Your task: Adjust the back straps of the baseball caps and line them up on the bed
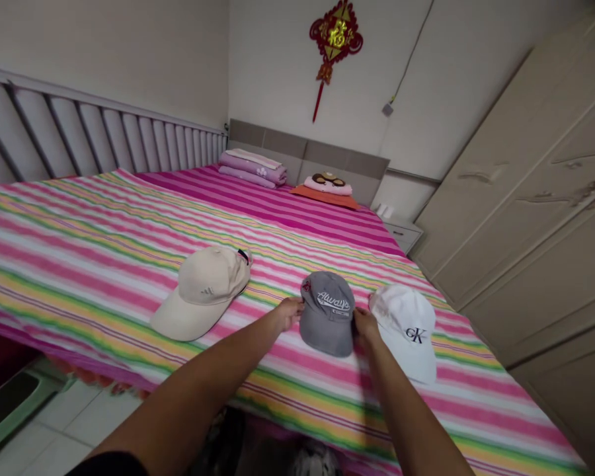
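Between my two hands is a grey baseball cap (326,334) with white lettering, its brim pointing toward me. My left hand (290,313) grips its left side, fingers closed at the edge. On the opposite side my right hand (365,324) is closed on the cap's right edge; part of those fingers is hidden behind the cap. A white baseball cap (409,320) with dark letters lies just right of my right hand. Further left, a beige baseball cap (205,284) rests on the striped bedspread (129,264), brim toward the lower left.
Folded purple bedding (252,168) and an orange cloth (324,196) lie near the headboard (277,142). A railing (114,132) runs along the left. Wardrobe doors (525,218) stand on the right, past a small nightstand (401,231). A green stool (22,410) is at lower left.
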Demonstrator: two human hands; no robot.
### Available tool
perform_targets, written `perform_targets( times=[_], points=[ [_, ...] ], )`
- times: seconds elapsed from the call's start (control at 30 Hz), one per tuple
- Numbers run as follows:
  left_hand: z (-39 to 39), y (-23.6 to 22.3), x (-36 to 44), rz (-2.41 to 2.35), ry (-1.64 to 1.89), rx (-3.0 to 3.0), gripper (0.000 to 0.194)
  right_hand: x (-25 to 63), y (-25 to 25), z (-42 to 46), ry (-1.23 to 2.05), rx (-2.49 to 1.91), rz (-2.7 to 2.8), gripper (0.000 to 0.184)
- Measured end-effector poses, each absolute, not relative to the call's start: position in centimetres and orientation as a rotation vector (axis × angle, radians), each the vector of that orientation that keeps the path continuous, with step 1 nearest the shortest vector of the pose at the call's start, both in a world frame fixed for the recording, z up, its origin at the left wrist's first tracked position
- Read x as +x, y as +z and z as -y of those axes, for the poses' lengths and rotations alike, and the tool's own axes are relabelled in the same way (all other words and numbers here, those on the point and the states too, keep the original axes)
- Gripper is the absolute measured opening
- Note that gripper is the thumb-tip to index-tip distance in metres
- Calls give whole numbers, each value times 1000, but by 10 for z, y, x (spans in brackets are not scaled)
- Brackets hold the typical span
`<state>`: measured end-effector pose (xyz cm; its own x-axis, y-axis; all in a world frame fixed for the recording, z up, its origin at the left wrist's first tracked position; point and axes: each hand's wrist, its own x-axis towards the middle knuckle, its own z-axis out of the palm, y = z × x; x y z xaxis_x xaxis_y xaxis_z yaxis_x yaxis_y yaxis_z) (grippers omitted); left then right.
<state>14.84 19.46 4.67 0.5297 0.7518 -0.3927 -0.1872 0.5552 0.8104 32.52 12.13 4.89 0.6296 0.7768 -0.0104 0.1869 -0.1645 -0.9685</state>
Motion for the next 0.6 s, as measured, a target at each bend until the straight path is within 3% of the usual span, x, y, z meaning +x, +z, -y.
perform_targets(
  times=[0.2,0.47,0.6],
  points=[
    [-207,32,162,-943,587,833,18,336,26,-127,663,-1896,742,23],
    [-209,25,170,-987,647,851,20,341,73,-138,182,-2279,966,28],
    [-203,24,167,-964,691,849,35,334,101,-159,86,-2342,1288,27]
  ],
)
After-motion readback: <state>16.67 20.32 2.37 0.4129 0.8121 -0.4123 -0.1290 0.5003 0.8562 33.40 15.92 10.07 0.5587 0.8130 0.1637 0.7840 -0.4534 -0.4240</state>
